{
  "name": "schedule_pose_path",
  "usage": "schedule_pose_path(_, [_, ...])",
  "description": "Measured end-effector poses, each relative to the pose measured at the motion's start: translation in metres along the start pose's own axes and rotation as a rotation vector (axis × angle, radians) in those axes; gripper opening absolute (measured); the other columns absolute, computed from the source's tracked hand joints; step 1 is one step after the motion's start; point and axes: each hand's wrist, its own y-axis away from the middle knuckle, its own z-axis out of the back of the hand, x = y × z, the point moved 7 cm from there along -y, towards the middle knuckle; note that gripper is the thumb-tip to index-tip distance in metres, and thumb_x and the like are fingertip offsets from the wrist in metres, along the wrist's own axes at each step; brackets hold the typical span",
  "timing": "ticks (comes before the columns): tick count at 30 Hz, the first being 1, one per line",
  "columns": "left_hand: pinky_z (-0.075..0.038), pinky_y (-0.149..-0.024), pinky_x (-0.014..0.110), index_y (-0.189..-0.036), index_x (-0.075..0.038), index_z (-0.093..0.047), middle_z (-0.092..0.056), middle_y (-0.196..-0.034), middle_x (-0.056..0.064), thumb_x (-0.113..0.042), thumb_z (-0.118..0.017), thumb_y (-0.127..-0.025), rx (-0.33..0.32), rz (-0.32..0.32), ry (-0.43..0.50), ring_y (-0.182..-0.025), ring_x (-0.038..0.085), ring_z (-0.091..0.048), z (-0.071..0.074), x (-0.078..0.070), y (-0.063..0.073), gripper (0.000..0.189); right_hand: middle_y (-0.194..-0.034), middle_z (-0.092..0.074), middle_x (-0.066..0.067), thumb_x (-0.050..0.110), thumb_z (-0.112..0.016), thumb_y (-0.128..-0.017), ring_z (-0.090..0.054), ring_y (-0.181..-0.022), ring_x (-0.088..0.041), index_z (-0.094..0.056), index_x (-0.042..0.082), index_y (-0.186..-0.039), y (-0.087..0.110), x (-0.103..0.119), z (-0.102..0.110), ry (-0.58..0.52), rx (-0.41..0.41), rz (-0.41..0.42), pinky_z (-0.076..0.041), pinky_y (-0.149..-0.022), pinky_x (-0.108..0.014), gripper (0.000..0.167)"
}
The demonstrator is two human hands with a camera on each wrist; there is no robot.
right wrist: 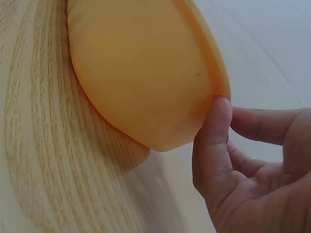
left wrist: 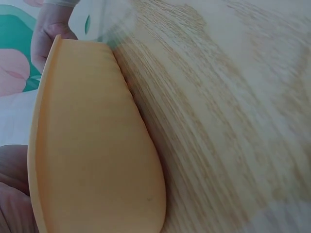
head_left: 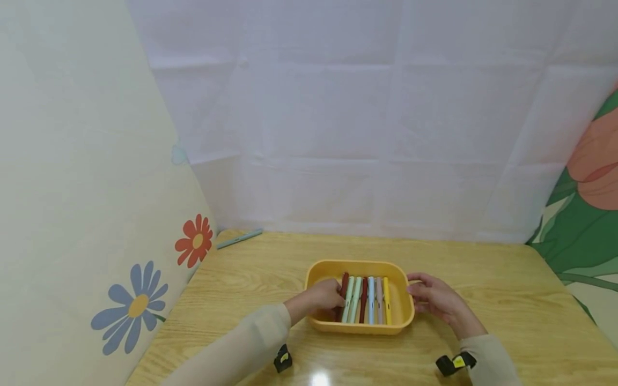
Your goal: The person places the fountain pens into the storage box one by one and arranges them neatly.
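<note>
A yellow tray (head_left: 359, 329) sits on the wooden table with several capped pens lying side by side in it. My left hand (head_left: 324, 295) reaches over the tray's left end and grips a dark red pen (head_left: 344, 280), the leftmost of the row; its fingers partly cover the pen. To its right lie light green pens (head_left: 356, 295), another dark red pen, a light blue one, a mauve one and a yellow pen (head_left: 387, 300). My right hand (head_left: 436, 297) is at the tray's right end. The right wrist view shows its thumb (right wrist: 214, 141) and a finger pinching the rim.
A grey-blue pen (head_left: 240, 239) lies alone at the table's back left corner. White cloth (head_left: 338, 134) hangs behind the table, with flower-patterned panels at both sides. Black straps (head_left: 454, 363) are by the wrists.
</note>
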Motion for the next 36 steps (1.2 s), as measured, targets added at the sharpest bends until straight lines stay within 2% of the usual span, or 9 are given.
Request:
schedule_pose_path(5, [-0.058,-0.059,0.031,-0.086,0.007,-0.065,-0.063,-0.079,0.008,0.006,-0.068,-0.084,0.005,0.009,0.050,-0.069,0.019,-0.062,-0.0013,0.0014,0.0007,0.005,-0.101,-0.066,-0.004,0.012,-0.060,-0.101,-0.063,-0.084,-0.015,-0.039,-0.009,-0.143,0.0002,0.0008,-0.0002,0.011,0.000,0.002,-0.059,-0.069,-0.028,0.051])
schedule_pose_path(7, [-0.057,-0.057,0.029,-0.083,0.006,-0.064,-0.061,-0.077,0.007,0.006,-0.067,-0.084,0.003,0.003,0.053,-0.067,0.018,-0.061,-0.0014,0.0017,0.0011,0.004,-0.100,-0.066,-0.004,0.012,-0.060,-0.101,-0.063,-0.084,-0.015,-0.039,-0.009,-0.143,0.0002,0.0011,-0.0002,0.012,0.002,0.004,-0.059,-0.069,-0.028,0.051])
schedule_pose_path(11, [-0.051,-0.051,0.025,-0.074,-0.001,-0.060,-0.057,-0.071,0.004,0.009,-0.065,-0.083,0.000,-0.028,0.047,-0.062,0.015,-0.056,-0.0016,0.0008,0.0014,0.014,-0.100,-0.066,-0.004,0.012,-0.060,-0.101,-0.063,-0.084,-0.015,-0.039,-0.009,-0.143,-0.0001,0.0009,0.0001,0.004,0.006,0.006,-0.059,-0.069,-0.029,0.051])
schedule_pose_path(15, [-0.044,-0.048,0.022,-0.068,-0.005,-0.055,-0.055,-0.068,0.003,0.010,-0.064,-0.081,-0.013,-0.048,0.018,-0.058,0.014,-0.052,-0.0019,-0.0004,0.0016,0.022,-0.100,-0.066,-0.004,0.013,-0.060,-0.101,-0.063,-0.084,-0.016,-0.039,-0.008,-0.143,-0.0010,-0.0001,0.0007,0.000,0.001,0.004,-0.060,-0.069,-0.029,0.052])
schedule_pose_path(19, [-0.041,-0.047,0.021,-0.067,-0.006,-0.053,-0.055,-0.068,0.003,0.007,-0.066,-0.080,-0.036,-0.041,-0.044,-0.056,0.014,-0.050,-0.0017,-0.0002,0.0009,0.024,-0.101,-0.066,-0.005,0.013,-0.061,-0.101,-0.063,-0.084,-0.016,-0.039,-0.007,-0.144,-0.0016,-0.0011,0.0015,-0.001,-0.004,0.000,-0.060,-0.069,-0.030,0.053])
schedule_pose_path(27, [-0.046,-0.044,0.022,-0.067,-0.008,-0.054,-0.057,-0.065,0.002,0.006,-0.066,-0.082,-0.032,-0.042,-0.073,-0.052,0.012,-0.053,-0.0029,-0.0014,0.0017,0.024,-0.100,-0.066,-0.005,0.012,-0.060,-0.101,-0.063,-0.083,-0.016,-0.039,-0.007,-0.144,-0.0011,-0.0014,0.0017,0.003,-0.017,-0.008,-0.060,-0.068,-0.029,0.052])
schedule_pose_path(36, [-0.043,-0.050,0.023,-0.071,-0.007,-0.055,-0.056,-0.074,0.004,0.005,-0.069,-0.081,-0.038,-0.062,-0.134,-0.060,0.014,-0.052,-0.0036,-0.0025,0.0014,0.020,-0.102,-0.066,-0.006,0.013,-0.061,-0.101,-0.064,-0.084,-0.016,-0.038,-0.008,-0.145,-0.0005,-0.0031,0.0018,0.008,-0.020,-0.012,-0.060,-0.069,-0.030,0.054])
